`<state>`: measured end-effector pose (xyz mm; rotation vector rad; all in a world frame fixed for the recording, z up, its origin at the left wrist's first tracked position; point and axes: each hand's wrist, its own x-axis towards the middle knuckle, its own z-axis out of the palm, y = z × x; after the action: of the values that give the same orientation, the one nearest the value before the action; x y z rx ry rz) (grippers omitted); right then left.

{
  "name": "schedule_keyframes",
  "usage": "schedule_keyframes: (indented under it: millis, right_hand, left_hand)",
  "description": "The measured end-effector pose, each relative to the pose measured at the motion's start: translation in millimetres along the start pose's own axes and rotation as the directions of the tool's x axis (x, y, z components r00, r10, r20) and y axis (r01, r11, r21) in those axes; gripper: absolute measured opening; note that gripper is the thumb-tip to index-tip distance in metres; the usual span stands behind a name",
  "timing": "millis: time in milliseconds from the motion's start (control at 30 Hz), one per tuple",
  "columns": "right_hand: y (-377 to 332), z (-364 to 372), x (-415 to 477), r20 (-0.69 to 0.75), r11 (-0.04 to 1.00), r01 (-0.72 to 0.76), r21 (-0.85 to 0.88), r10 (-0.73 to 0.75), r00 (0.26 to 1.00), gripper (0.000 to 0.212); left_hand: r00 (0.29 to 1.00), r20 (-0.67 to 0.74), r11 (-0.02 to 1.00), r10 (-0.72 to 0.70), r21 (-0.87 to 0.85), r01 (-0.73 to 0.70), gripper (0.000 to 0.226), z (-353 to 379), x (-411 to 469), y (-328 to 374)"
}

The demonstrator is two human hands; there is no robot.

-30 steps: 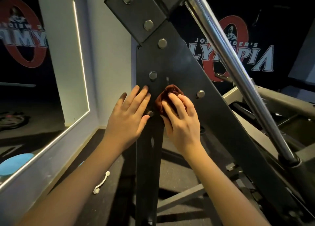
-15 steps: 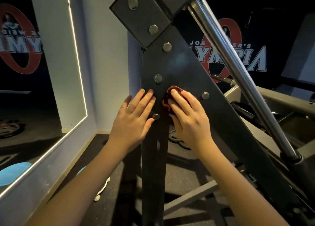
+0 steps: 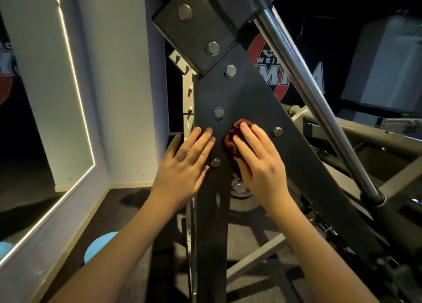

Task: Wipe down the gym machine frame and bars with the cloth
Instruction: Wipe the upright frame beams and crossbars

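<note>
A: Dim gym corner: dark rubber floor, and a mirror edged with a light strip on the left wall.

B: And closest to us?

A: Two bare forearms reaching up. The left hand lies flat and spread on the dark frame plate, holding nothing. Just beside it, the right hand presses the cloth, a bunched reddish wad, against the same plate. Its fingers lie nearly straight over the wad, not clenched.

B: What could go wrong?

A: My guess is that the wad, pinned only by flat fingers, could slip out and drop to the floor. Bunched that small, it cleans a narrow stripe, so patches may get missed. It might also snag on a bolt head, and the bare left palm could smear the metal.

B: Counts?

A: Two hands and one cloth. Six bolts on the dark plates. One chrome bar slanting up behind on the right, with neither hand on it. One blue round thing on the floor. Farthest back, one red-ringed logo on the black wall.
</note>
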<state>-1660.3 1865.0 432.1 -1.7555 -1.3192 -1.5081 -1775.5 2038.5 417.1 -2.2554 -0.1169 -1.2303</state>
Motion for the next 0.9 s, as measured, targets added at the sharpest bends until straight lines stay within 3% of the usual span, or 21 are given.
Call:
schedule_keyframes:
  millis: [200,433,633,733,900]
  right_hand:
    - [-1,7,40,-0.168,0.957,-0.273,0.099,0.286,0.943,0.038]
    - [-16,8,-16,-0.059,0.991,-0.13,0.027,0.132,0.99,0.032]
    - [-1,10,48,-0.247,0.951,-0.294,0.1,0.31,0.918,0.033]
    - [-24,20,7,-0.181,0.937,-0.323,0.136,0.344,0.921,0.036]
    - [-42,24,-53,0.001,0.957,-0.259,0.129,0.261,0.965,0.036]
  left_hand:
    - [1.0,-0.024,1.0,0.017,-0.017,-0.017,0.063,3,0,-1]
    - [1.0,-0.017,1.0,0.009,-0.015,-0.009,0.065,5,0,0]
    - [0.999,-0.023,0.999,0.024,-0.028,-0.025,0.065,5,-1,-1]
    - [0.999,-0.033,0.999,0.018,-0.037,-0.019,0.065,5,-1,1]
    - [0.998,-0.052,0.998,0.035,-0.057,-0.038,0.065,5,-1,-2]
